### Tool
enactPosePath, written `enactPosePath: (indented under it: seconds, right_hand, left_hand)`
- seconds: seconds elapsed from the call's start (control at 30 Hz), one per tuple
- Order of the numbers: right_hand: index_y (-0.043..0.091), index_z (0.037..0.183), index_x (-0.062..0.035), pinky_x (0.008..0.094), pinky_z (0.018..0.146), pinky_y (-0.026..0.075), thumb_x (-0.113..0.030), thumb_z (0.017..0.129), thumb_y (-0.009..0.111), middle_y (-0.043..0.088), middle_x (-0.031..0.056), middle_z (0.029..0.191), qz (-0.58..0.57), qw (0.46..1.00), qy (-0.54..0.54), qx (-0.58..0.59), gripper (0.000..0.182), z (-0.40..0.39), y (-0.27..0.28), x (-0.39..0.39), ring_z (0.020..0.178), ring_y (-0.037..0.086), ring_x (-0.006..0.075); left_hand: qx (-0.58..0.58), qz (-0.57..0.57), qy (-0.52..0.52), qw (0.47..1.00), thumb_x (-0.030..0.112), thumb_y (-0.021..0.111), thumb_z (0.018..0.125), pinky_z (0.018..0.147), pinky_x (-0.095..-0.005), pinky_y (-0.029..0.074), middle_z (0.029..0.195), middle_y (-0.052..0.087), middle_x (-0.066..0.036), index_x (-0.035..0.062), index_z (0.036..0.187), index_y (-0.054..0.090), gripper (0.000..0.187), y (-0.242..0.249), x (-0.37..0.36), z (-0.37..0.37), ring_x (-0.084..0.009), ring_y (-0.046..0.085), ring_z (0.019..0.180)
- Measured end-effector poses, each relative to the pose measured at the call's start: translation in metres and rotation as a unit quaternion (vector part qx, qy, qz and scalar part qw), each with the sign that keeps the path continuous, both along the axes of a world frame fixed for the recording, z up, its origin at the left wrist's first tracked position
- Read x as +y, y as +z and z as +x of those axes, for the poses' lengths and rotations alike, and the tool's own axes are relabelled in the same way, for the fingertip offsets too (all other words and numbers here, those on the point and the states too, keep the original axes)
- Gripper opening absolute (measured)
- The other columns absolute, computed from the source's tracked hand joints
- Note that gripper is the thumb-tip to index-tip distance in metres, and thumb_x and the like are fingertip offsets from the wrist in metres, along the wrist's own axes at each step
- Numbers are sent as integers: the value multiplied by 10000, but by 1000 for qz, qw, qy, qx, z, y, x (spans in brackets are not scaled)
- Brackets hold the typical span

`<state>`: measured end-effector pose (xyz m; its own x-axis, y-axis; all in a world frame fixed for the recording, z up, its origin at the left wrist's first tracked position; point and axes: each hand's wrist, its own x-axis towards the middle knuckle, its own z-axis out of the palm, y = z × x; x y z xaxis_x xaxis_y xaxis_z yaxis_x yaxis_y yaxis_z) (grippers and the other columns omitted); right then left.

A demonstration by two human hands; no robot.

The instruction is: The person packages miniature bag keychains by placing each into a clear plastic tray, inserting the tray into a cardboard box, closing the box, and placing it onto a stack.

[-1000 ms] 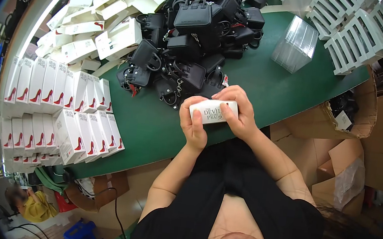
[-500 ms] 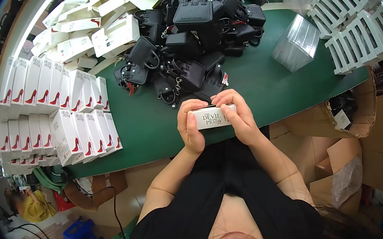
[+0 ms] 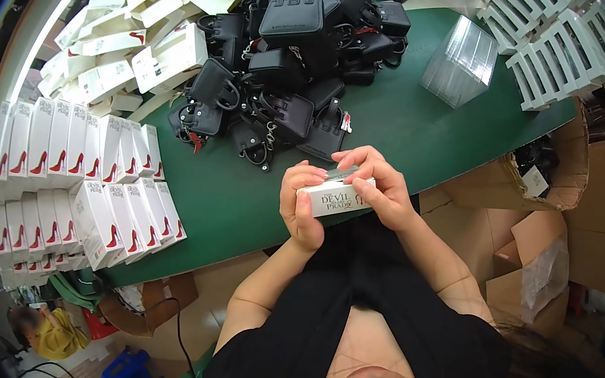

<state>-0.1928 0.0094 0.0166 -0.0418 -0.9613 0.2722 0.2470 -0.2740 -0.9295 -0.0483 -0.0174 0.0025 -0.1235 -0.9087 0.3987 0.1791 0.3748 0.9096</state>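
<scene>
A small white box (image 3: 335, 199) with dark lettering is held over the near edge of the green table, gripped at both ends. My left hand (image 3: 301, 202) has its thumb on the printed face and its fingers over the top at the left end. On the right end, my right hand (image 3: 379, 191) presses its thumb against the face, with its fingers bent over the top side. A greyish flap or edge shows between the fingertips. Beyond the hands lies a heap of small black bags (image 3: 299, 60) with metal clasps.
Upright white boxes with red shoe prints (image 3: 113, 222) line the left side. Loose white boxes (image 3: 175, 60) pile behind them. A clear plastic container (image 3: 460, 65) and white slatted racks (image 3: 560, 58) stand at the back right. Cardboard cartons (image 3: 573, 166) sit at right; a person (image 3: 58, 333) is lower left.
The fingers have shifted on the white box, and a greyish edge now shows at its top. The table and its contents appear slightly further left in view.
</scene>
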Motion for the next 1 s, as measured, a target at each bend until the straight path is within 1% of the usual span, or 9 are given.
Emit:
enactPosePath:
  seconds: [0.07,0.2,0.23,0.37,0.57,0.73,0.87,0.9,1.0]
  right_hand:
    - [568,905,-43,338,876,426,-59,889,530,556,100,1045,-11,1000,7,0,45,0,2,3,1035,539,222]
    - [586,877,-45,350,892,435,-59,887,529,565,91,1020,79,997,-13,22,60,3,14,5,1047,550,250]
    - [586,877,-45,350,892,435,-59,887,529,565,91,1020,76,997,-12,22,60,2,14,4,1047,550,250]
    - [596,879,-42,348,890,438,-50,881,523,566,89,1004,-15,998,2,55,74,0,3,5,1017,558,253]
    - [600,896,-39,338,869,440,-41,874,515,572,86,994,-54,998,1,41,87,-1,-4,-1,1008,559,233]
    - [595,922,-31,329,855,443,-41,870,517,576,92,994,-64,995,-21,68,94,4,-4,-4,990,565,219]
    - [580,923,-32,377,967,395,-34,872,506,583,93,961,33,998,-38,31,91,7,3,-5,1012,554,248]
    - [580,923,-32,377,967,395,-34,872,506,583,93,961,32,998,-38,31,91,5,3,-5,1012,554,248]
    - [571,947,-29,335,907,429,-27,871,515,591,85,947,56,997,-26,36,94,3,5,-7,977,566,216]
  left_hand:
    - [-5,-16,-2,1000,188,360,888,966,-375,359,951,577,-104,45,932,556,247,-1,1,2,-212,525,883]
    - [7,10,-25,1000,205,382,886,1025,-416,318,931,572,-116,55,893,543,220,2,-2,6,-223,525,883]
    - [7,7,-25,1000,205,382,886,1025,-416,318,931,572,-116,55,893,543,220,2,-3,5,-223,525,883]
    - [10,-12,-20,1000,176,431,866,1040,-430,309,919,566,-102,75,872,543,151,-2,2,4,-222,524,887]
    - [31,-33,-16,999,166,463,855,1060,-444,292,909,560,-90,92,845,533,102,-4,0,2,-217,523,888]
    - [55,-34,-19,998,144,468,853,1070,-454,283,905,562,-85,82,859,509,75,-3,-1,4,-210,523,879]
    - [76,71,9,995,95,484,840,1078,-461,278,888,572,-89,64,908,488,74,0,-1,1,-209,537,875]
    - [77,69,8,995,95,484,840,1078,-461,278,888,572,-89,64,908,488,74,2,-1,0,-209,537,875]
    - [111,115,-1,987,51,485,829,1082,-457,277,874,579,-95,54,932,475,104,11,-2,1,-208,554,859]
